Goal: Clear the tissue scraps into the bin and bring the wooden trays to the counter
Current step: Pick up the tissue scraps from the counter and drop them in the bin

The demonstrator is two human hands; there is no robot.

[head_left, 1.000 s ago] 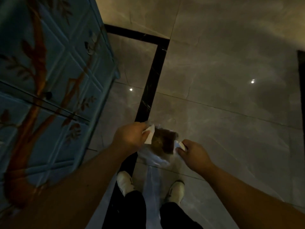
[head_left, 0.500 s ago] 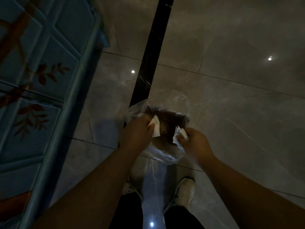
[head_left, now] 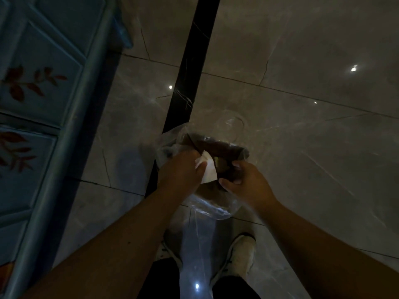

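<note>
A small brown bin [head_left: 218,147] lined with a clear plastic bag [head_left: 207,209] stands on the floor right in front of my feet. My left hand [head_left: 181,172] hovers over its left rim and pinches a white tissue scrap [head_left: 208,170] above the opening. Over the right rim, my right hand [head_left: 248,184] has its fingers curled but apart, and I see nothing in it. A small pale scrap [head_left: 217,162] lies inside the bin. No wooden tray is in view.
A blue painted cabinet [head_left: 43,100] with red leaf patterns stands close on the left. A black strip [head_left: 190,72] runs across the grey tiled floor [head_left: 302,137]. My white shoes [head_left: 239,257] are just below the bin.
The white scrap that my right hand held is gone from it, and its fingers have spread. Both hands stay over the bin, and the view has tilted further down.
</note>
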